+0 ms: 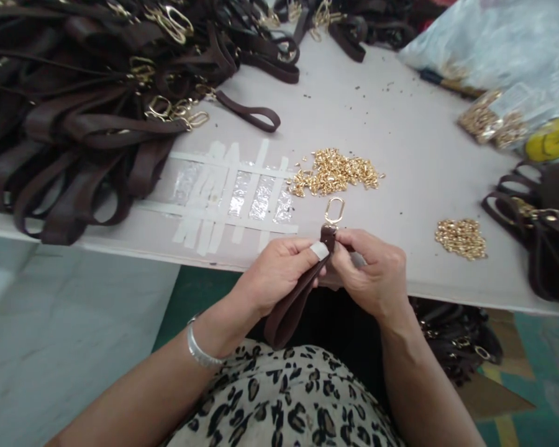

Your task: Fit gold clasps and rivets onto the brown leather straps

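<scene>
Between my hands, over the table's front edge, is a dark brown leather wrist strap (289, 310) folded into a loop. A gold oval clasp (335, 210) at its upper end points away from me. My left hand (279, 267) pinches the strap just below the clasp, its thumb wrapped in white tape. My right hand (372, 267) has thumb and fingertips closed at the strap's right edge beside the clasp; any small piece between them is hidden. Just beyond the clasp lies a pile of small gold metal fittings (338, 172).
A second heap of gold fittings (461, 238) lies to the right, near more brown straps (552, 230). A large mound of straps (74, 118) covers the left side. Bags of fittings (491, 118) sit at the back right. Tape strips (218, 192) cross the tabletop.
</scene>
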Tool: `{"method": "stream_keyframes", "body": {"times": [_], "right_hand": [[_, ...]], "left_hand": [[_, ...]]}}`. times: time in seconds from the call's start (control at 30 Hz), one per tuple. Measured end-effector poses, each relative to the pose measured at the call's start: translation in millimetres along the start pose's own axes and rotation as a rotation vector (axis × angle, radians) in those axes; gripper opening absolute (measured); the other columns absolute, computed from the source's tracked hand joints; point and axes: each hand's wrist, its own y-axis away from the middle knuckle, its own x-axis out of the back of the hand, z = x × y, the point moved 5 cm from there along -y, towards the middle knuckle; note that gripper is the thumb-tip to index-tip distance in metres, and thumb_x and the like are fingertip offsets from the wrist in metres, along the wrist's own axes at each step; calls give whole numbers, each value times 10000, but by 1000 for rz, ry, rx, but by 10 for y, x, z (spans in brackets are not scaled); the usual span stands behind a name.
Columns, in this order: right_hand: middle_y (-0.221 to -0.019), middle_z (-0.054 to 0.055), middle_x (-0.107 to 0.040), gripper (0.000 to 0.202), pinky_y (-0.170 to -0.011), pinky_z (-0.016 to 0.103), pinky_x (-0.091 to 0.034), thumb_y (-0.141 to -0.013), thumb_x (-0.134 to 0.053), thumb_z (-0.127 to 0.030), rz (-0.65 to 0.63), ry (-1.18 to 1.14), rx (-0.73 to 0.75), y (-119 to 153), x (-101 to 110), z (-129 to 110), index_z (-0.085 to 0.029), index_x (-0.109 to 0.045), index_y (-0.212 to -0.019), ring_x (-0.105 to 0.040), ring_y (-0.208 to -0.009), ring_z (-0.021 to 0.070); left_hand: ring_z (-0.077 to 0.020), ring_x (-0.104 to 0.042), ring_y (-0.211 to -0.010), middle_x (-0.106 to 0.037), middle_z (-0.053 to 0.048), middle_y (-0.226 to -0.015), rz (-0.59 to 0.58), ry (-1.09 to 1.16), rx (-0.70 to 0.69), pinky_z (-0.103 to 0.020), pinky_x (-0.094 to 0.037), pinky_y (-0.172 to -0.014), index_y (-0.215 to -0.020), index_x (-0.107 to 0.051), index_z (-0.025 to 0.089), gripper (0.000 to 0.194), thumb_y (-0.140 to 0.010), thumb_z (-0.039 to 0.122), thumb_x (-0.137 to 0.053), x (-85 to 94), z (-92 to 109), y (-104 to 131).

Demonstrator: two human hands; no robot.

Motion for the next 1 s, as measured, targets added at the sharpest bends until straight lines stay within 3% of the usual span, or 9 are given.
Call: {"method": "stream_keyframes", "body": {"times": [0.17,0.3,0.37,0.47,0.57,0.63,0.8,1.0], "right_hand": [[-933,73,-758,177,-798,218,-537,-852,-554,-44,-3,7,133,93,8,-15,-128,-699,-912,-708,-869,132],[-983,80,-756,196,-835,233,-549,-858,-545,-56,8,56,185,167,28,0,-139,-697,-950,-711,-938,148],[-972,64,-759,205,-812,246,-555,-864,-540,-78,19,83,143,209,42,27,-165,-708,-945,-712,-922,154],[-890,51,-766,184,-673,242,-557,-868,-571,-147,65,1,-65,269,79,135,-181,-742,-927,-705,-751,145],[-803,41,-763,150,-537,221,-540,-859,-644,-243,87,-369,-363,335,55,293,-173,-766,-912,-673,-609,130],[-742,25,-752,160,-532,226,-563,-850,-681,-299,80,-648,-531,370,-2,367,-175,-772,-895,-676,-582,130],[-848,56,-774,206,-517,249,-608,-756,-788,-346,79,-1130,-828,407,-118,460,-186,-775,-886,-724,-610,158],[-903,83,-777,335,-571,231,-614,-609,-891,-246,204,-1281,-915,399,-113,500,-174,-776,-915,-743,-693,177]], "left_hand": [[-91,-433,-518,-499,38,-582,-92,-178,78,-208,-324,-494,-691,-553,160,344,-936,400,-523,46,30,67],[-111,-443,-562,-510,31,-611,-99,-431,1,-224,-341,-528,-705,-592,165,332,-957,349,-476,-12,137,107],[-121,-443,-595,-513,29,-626,-39,-564,-70,-230,-337,-554,-720,-624,170,315,-958,307,-472,-61,190,144],[-124,-419,-616,-488,31,-634,-12,-571,-131,-233,-319,-567,-747,-653,176,311,-961,343,-501,-190,203,216],[-105,-378,-539,-435,49,-586,-128,-327,-37,-219,-289,-511,-782,-649,178,345,-962,433,-501,-332,100,261],[-98,-418,-512,-488,47,-586,-130,-172,19,-205,-314,-494,-843,-652,186,338,-957,468,-505,-331,39,267],[-119,-560,-611,-636,6,-711,24,-23,-35,-213,-435,-589,-935,-654,203,319,-942,500,-538,-27,42,211],[-111,-497,-592,-576,32,-656,318,-339,-190,-189,-386,-557,-876,-659,185,322,-924,491,-569,278,261,187]]}}
